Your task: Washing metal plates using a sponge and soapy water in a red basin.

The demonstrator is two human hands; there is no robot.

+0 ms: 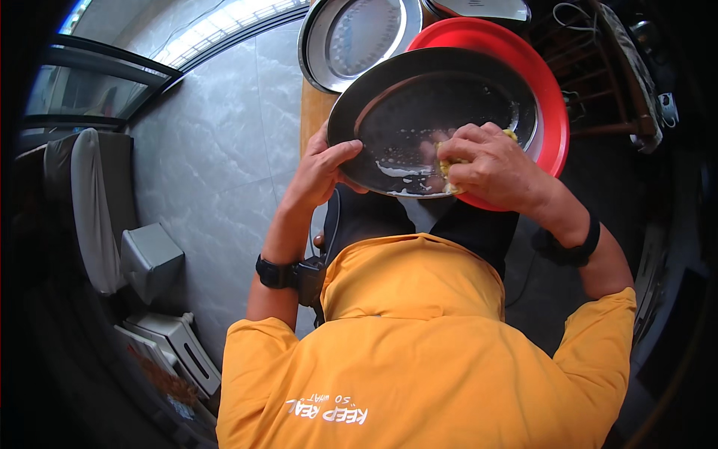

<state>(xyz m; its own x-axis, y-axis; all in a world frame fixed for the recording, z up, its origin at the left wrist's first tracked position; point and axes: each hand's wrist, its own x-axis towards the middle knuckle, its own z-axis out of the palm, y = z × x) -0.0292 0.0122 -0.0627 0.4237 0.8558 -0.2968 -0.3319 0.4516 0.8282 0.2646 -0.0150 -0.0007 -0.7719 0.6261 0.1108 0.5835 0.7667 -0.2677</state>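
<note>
A dark oval metal plate [432, 101] is held tilted over a red basin [552, 106]. White suds and small droplets lie on the plate's lower part. My left hand [328, 165] grips its left rim, the thumb on the upper face and the fingers behind. In my right hand [488, 163] is a yellowish scrubbing sponge [446, 165], pressed on the plate near its lower right rim. Most of the sponge is hidden under my fingers. The plate covers much of the basin.
Shiny metal plates [359, 42] lie stacked on a wooden table [317, 112] behind the oval plate. A wooden chair [611, 106] stands on the right. On the tiled floor to the left is a grey bin [151, 252], near a glass door [95, 84].
</note>
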